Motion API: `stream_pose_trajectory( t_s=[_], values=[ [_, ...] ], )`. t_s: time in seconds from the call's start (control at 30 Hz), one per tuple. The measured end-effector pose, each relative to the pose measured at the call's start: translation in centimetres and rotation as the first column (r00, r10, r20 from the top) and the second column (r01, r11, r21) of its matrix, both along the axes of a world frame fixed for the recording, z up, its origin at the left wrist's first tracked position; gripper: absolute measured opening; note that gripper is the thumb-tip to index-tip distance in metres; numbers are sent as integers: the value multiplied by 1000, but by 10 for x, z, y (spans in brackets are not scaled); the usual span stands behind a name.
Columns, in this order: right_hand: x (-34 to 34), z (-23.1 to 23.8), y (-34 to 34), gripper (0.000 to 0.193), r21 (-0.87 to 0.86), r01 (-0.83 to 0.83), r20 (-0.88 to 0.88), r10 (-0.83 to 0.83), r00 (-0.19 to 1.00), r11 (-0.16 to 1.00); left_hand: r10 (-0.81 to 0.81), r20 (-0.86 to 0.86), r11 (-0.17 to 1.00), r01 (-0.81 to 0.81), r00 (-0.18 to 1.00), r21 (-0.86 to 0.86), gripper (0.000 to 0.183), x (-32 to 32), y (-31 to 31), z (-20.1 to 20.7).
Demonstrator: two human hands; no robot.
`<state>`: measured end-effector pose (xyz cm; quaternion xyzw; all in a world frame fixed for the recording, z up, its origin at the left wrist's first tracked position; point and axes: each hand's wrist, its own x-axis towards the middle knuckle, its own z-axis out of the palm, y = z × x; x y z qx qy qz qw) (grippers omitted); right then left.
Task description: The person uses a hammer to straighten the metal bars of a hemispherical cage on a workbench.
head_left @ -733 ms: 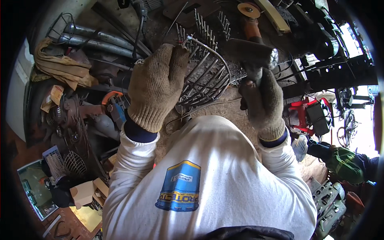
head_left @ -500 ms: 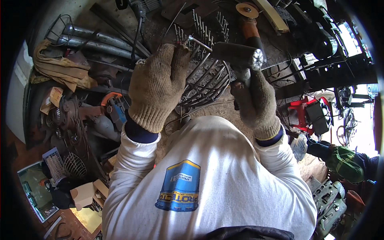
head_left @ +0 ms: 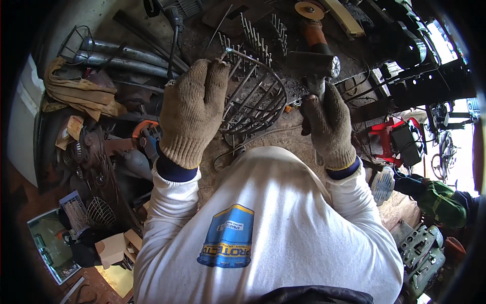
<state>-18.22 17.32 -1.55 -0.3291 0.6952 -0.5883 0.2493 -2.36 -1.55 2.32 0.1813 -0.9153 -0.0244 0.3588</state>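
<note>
A knitted brown work glove covers each hand. My left hand [head_left: 195, 111] is closed on the left edge of a basket-like grille [head_left: 258, 96] of bent metal rods. The grille is tilted, and its curved bars fan out to the right of that hand. My glove hides the exact spot of the grip. My right hand [head_left: 329, 121] is wrapped round the handle of a hammer. The thick dark hammer head [head_left: 310, 65] has a bright, worn face turned right. It is held to the right of the grille, apart from it.
Beyond the grille, several short metal rods [head_left: 255, 40] stand upright in rows. An orange angle grinder [head_left: 315, 34] lies behind the hammer. Metal pipes [head_left: 126, 48] and a tan cloth [head_left: 78, 91] are at the left. A red stool [head_left: 380, 142] stands at the right.
The hammer has moved slightly right and away from the grille's upper rod. My left hand has shifted a little left, and the grille has tilted so more of its bars show.
</note>
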Motion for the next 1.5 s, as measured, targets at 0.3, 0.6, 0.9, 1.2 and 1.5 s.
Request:
stream_pose_trajectory(
  t_s=[0.3, 0.6, 0.9, 1.2, 1.5],
  values=[
    [8, -2, 0, 28, 27, -39, -129, 42, 991, 999, 9, -4, 983, -8, 1000, 184, 15, 5, 1, -2],
    [11, -1, -3, 30, 82, -98, -260, 116, 959, 992, -71, 83, 806, 8, 994, 591, 15, 8, 6, 13],
    [24, 23, -11, 38, -28, -107, -384, 89, 919, 994, 47, 60, 995, -42, 997, -90, 13, 2, 9, -2],
    [31, 36, -6, 31, -661, -149, -43, 161, 986, 735, 120, 38, 840, -81, 992, -537, 15, 11, 4, -18],
    [27, 34, -2, 40, -1, -92, -331, 87, 940, 996, 120, 15, 981, -117, 993, -155, 20, 7, 0, -10]
  ],
)
